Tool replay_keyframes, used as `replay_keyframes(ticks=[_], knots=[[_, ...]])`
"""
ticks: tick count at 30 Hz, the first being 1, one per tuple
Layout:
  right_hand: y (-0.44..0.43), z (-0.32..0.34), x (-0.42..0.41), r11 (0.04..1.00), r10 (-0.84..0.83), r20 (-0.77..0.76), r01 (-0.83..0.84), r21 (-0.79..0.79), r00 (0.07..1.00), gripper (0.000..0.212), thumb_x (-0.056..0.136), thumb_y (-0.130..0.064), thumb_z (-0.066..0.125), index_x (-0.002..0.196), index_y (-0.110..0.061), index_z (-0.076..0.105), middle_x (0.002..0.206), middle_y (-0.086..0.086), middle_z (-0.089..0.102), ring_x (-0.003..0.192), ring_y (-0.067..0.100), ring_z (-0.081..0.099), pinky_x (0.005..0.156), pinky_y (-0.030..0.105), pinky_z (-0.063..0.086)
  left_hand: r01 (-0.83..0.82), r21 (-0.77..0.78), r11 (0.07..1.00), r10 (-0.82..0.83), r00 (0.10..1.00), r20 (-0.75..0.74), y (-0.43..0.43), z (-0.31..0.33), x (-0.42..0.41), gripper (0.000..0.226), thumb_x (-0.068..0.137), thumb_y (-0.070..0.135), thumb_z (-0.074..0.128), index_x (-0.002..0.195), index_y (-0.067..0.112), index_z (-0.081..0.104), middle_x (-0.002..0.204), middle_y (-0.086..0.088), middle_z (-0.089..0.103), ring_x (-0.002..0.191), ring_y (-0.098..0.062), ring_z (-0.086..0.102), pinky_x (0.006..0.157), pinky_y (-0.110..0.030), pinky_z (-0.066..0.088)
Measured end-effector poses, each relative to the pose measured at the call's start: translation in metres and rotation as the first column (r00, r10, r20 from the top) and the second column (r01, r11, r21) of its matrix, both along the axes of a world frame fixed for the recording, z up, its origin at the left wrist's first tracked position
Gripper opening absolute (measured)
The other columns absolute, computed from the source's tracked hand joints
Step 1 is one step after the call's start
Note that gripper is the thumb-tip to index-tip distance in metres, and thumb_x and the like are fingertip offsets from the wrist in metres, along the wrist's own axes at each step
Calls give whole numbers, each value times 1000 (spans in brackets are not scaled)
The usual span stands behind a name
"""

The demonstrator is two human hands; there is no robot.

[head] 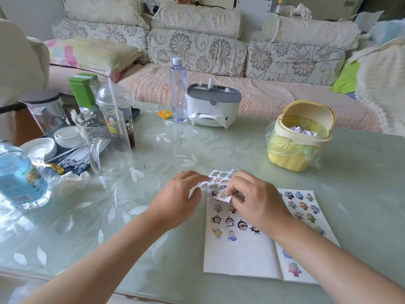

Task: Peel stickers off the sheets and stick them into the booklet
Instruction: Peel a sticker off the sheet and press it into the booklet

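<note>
Both of my bare hands meet over a pale green glass counter [166, 148] patterned with white leaves. My left grip [182, 198] has its fingers curled round the left edge of a small sticker sheet [219, 183], pinching it so that it hangs just above the counter. My right grip [256, 202] is curled too, with thumb and forefinger pinched at the sheet's near edge beside a small yellow sticker [223, 195]. I cannot tell whether that sticker has lifted from the backing. Several spots along the sheet's far edge are blank cut-outs.

The sheet hovers over the far edge of the booklet [238, 257], which lies open and flat on the counter, near me and right of centre. Its left page carries rows of cartoon stickers on the far half, and the near half is plain white. The right page also carries stickers and is partly covered by my right forearm.

Far right of the booklet stands a yellow bin [295, 154] lined with a bag. At the far centre are a white tissue box [212, 106] and a clear water bottle [178, 91]. To the left stands a glass jug [105, 139] among cups and dishes. A floral sofa [197, 49] runs behind the counter.
</note>
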State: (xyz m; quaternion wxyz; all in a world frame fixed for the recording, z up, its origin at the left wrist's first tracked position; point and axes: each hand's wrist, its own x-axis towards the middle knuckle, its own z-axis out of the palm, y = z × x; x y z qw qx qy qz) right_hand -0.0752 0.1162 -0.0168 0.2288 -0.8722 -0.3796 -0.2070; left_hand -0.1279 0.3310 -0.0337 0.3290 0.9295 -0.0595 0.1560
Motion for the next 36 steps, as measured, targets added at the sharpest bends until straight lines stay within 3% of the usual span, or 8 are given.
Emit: replay_keyframes(ticks=[7, 12, 15, 18, 22, 26, 32, 36], knots=[[-8, 14, -5, 973, 154, 8, -153, 172, 988, 30, 65, 13, 72, 73, -14, 62, 104, -8, 68, 78, 13, 68, 62, 28, 55, -294, -231, 928, 205, 917, -343, 1, 24, 4, 48, 101, 39, 50, 147, 27, 44, 141, 9, 52, 127, -11, 52, 102, -27, 40], [-12, 16, -4, 946, 185, -41, -167, 278, 982, 31, 67, 17, 71, 73, -13, 64, 109, -6, 69, 96, 2, 66, 82, 17, 52, -313, -607, 731, -32, 872, -489, 2, 33, 4, 27, 98, 29, 60, 119, 15, 69, 94, 3, 74, 84, -12, 69, 79, -29, 46], [-13, 17, 1, 984, 128, -194, -99, 149, 973, 31, 77, 8, 69, 83, -22, 70, 114, -19, 65, 89, -5, 63, 78, 12, 46, -319, -689, 651, -8, 904, -427, -2, 33, 4, 19, 93, 11, 67, 109, 17, 73, 82, 4, 74, 67, -7, 64, 68, -23, 46], [-18, 17, 5, 999, 31, -286, -34, -3, 958, 42, 86, -1, 58, 101, -39, 68, 119, -29, 57, 83, -1, 64, 74, 23, 51, -327, -598, 732, 122, 926, -357, -4, 33, 5, 21, 92, 14, 68, 99, 33, 75, 75, 5, 72, 61, -8, 57, 56, -19, 43], [-17, 27, 4, 995, -6, -260, 31, 95, 966, 40, 87, -6, 58, 113, -36, 66, 119, -24, 56, 72, 8, 62, 76, 23, 51, -218, -551, 805, 57, 954, -294, -8, 34, 1, 28, 94, 16, 65, 86, 39, 78, 75, -5, 72, 65, -15, 47, 58, -26, 37], [-7, 31, 3, 974, -29, -376, 111, 198, 926, 41, 94, -26, 63, 131, -38, 53, 121, -22, 55, 59, 9, 58, 70, 18, 46, -146, -583, 799, -62, 944, -323, -17, 40, -3, 23, 92, 18, 68, 96, 38, 78, 86, -6, 75, 69, -12, 54, 69, -31, 40], [-13, 36, 11, 949, -15, -541, 182, 257, 841, 4, 94, -27, 67, 93, -30, 70, 71, -17, 61, 48, 7, 41, 56, 23, 39, -62, -575, 815, -164, 929, -332, -27, 43, -5, 22, 93, 12, 67, 107, 26, 75, 96, -5, 76, 80, -11, 68, 77, -22, 52], [-19, 43, 12, 958, 32, -644, 161, 239, 765, 10, 94, -26, 68, 86, -26, 74, 72, -7, 66, 60, 7, 50, 67, 39, 53, 0, -299, 954, -51, 985, -165, -30, 42, -7, 43, 89, 21, 71, 123, 44, 56, 110, 16, 64, 89, -4, 65, 80, -25, 55]])
